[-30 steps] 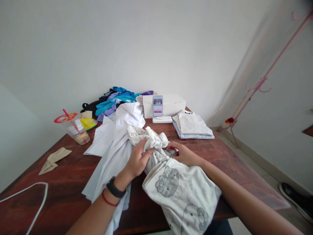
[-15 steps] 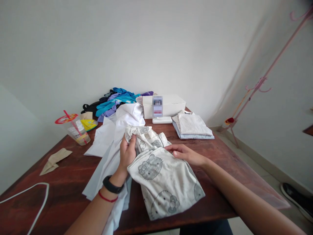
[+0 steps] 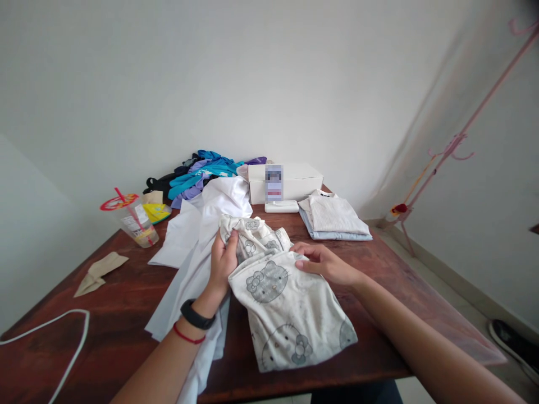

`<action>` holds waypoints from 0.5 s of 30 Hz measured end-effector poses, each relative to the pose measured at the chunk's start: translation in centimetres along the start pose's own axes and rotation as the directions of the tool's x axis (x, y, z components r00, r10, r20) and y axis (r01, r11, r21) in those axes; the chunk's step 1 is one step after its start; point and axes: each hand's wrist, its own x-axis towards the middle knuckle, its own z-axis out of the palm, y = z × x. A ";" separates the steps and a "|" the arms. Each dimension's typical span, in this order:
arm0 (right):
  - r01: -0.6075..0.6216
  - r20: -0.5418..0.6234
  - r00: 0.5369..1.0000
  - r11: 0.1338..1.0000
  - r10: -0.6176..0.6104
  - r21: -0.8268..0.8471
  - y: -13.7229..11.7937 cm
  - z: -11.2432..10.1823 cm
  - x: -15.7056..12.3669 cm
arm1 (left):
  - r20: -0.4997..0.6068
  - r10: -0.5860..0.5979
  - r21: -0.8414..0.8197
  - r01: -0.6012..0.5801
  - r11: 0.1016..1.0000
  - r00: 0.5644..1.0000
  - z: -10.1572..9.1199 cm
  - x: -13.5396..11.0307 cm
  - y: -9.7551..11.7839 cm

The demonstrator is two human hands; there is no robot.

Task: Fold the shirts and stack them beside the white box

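Observation:
A white garment with grey cartoon cat faces (image 3: 290, 308) lies partly folded in front of me, its lower part turned into a flap near the table edge. My left hand (image 3: 224, 259) grips the gathered far part of the cloth, with the thumb on top. At the flap's upper right edge my right hand (image 3: 324, 262) pinches the fabric, thumb over it and fingertips partly hidden behind it. A white piece of clothing (image 3: 185, 280) stretches along the left side, partly under my left forearm.
Dark wooden table (image 3: 126, 336); folded clothes (image 3: 334, 216) at right; white box (image 3: 303, 178) at back; heaped coloured clothes (image 3: 206, 171) back left. A plastic cup with a straw (image 3: 141, 224), beige cloth (image 3: 101, 272) and white cable (image 3: 82, 336) lie left. A pink stand (image 3: 450, 148) rises at right.
My right hand's fingers have bent and closed on the flap's edge, where they were straighter before. The flap has shifted slightly; the whole view has moved a little.

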 end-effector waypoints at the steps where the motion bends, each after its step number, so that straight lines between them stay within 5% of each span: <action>1: 0.031 -0.025 0.999 1.000 -0.031 0.002 -0.2 -0.1 -0.1 | -0.005 -0.003 -0.001 0.003 1.000 1.000 -0.1 0.1 0.0; 9: 0.114 -0.103 0.990 0.980 -0.098 0.163 -2.5 -0.8 -1.3 | -0.061 -0.094 -0.083 0.089 0.993 0.994 -0.5 0.9 -1.3; 12: 0.068 0.003 0.998 0.974 -0.071 0.216 -2.8 -1.4 -2.5 | -0.098 -0.105 -0.123 0.093 0.988 0.990 -0.6 1.3 -2.3; 15: -0.015 0.239 0.971 0.994 -0.011 0.109 -2.0 -2.0 -3.9 | -0.145 -0.146 -0.172 0.121 0.978 0.979 -0.8 1.7 -3.0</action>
